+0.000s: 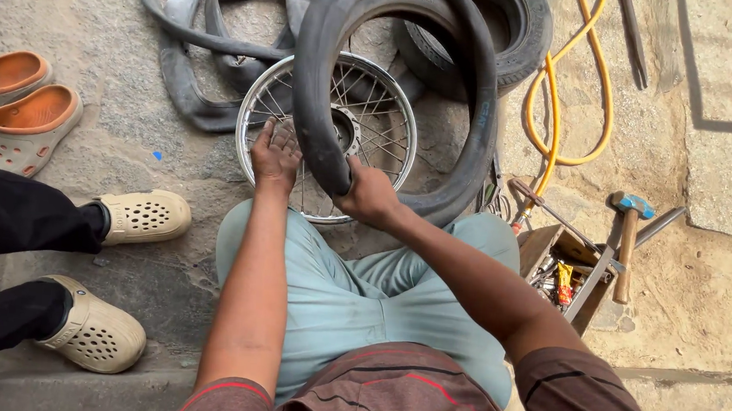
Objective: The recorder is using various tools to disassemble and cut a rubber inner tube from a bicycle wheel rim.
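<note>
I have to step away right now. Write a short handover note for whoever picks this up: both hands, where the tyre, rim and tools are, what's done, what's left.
Left hand: open, palm and fingers resting on the spoked rim at its near-left edge.
Right hand: closed around the black tyre at its lower edge, holding it upright over the rim.
Rim lies flat on the ground in front of the knees. A limp inner tube lies behind it, with a second tyre beyond.
Hammer and wooden toolbox sit on the right, near a yellow hose.
Done: tyre is off the rim. Left: tyre is not seated on the rim.
</note>
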